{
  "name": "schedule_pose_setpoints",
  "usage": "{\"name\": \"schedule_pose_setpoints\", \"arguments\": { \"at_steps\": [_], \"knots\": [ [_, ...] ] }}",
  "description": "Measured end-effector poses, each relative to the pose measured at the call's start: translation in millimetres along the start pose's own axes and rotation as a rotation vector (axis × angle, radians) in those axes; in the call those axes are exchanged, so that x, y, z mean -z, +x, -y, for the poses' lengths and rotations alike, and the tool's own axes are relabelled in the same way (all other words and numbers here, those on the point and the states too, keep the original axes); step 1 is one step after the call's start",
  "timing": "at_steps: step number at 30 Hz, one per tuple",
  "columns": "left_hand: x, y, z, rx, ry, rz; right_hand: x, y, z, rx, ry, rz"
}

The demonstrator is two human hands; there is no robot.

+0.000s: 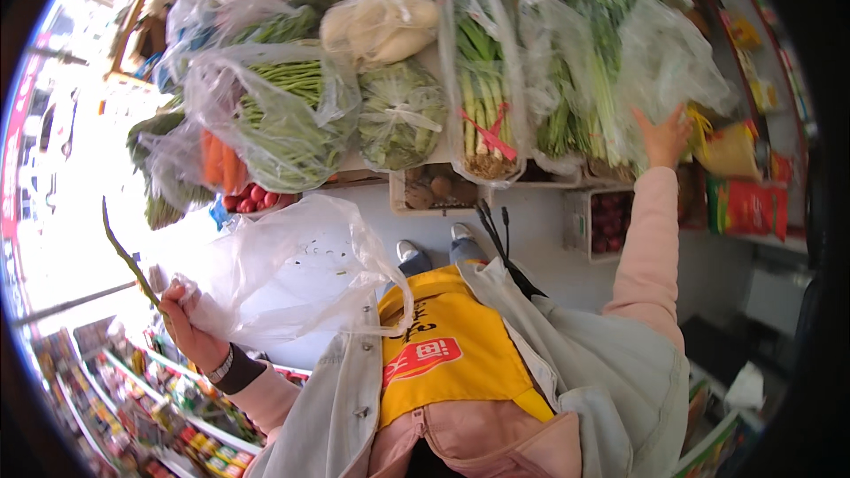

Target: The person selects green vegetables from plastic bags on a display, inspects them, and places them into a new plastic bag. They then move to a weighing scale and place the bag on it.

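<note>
At the lower left my left hand [189, 332] is closed on a long thin green bean [126, 253] and the gathered part of a clear plastic bag [285, 265], which hangs open towards my body. At the right, my right hand [664, 136] reaches out with spread fingers against a crumpled clear bag [671, 60]; whether it grips the film I cannot tell. Just left of that hand lie long green stalks [601, 66] in plastic. A bag of green beans [285, 119] rests at the left of the display, next to bagged leafy greens [402, 113] and scallions tied with red tape [488, 93].
Carrots [222, 162] and red radishes [252, 199] sit at the display's left end. Below its edge are a crate of round produce [435, 192] and a crate of dark red onions [607, 216]. Packaged goods fill shelves [166, 398] at lower left. A red packet [747, 209] stands right.
</note>
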State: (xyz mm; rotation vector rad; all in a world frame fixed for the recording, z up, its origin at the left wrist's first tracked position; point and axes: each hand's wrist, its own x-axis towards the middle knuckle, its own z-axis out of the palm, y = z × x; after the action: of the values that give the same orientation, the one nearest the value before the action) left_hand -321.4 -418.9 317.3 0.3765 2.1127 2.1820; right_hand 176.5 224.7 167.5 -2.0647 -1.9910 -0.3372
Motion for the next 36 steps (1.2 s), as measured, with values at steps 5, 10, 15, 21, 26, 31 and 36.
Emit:
{"name": "schedule_pose_setpoints", "arguments": {
  "at_steps": [5, 10, 15, 21, 26, 31, 36],
  "knots": [
    [-6.1, -44.2, -17.1, 0.058, -0.024, -0.133, -50.9, 48.2, -28.7, 0.022, 0.010, -0.094],
    [-20.1, -85.2, -32.3, 0.052, -0.035, -0.213, -96.7, 89.4, -67.9, -0.137, 0.490, -0.025],
    [-35.0, -122.7, -49.1, 0.047, -0.011, -0.280, -28.3, 93.1, -32.3, -0.180, 0.869, -0.127],
    [-59.0, -140.1, -24.9, 0.036, 0.340, -0.152, 101.0, -35.0, 129.7, 0.470, 1.169, 0.028],
    [-84.9, -162.7, 26.5, 0.091, 0.052, 0.114, 193.8, -276.6, 238.4, 1.385, 1.319, 0.578],
    [-49.4, -183.3, 50.7, 0.362, -0.394, 0.018, 249.3, -402.9, 255.4, 1.926, 1.302, 0.957],
    [45.2, -182.2, 55.2, 0.345, -0.159, -0.231, 236.0, -393.8, 274.2, 1.911, 1.417, 1.287]
  ]
}}
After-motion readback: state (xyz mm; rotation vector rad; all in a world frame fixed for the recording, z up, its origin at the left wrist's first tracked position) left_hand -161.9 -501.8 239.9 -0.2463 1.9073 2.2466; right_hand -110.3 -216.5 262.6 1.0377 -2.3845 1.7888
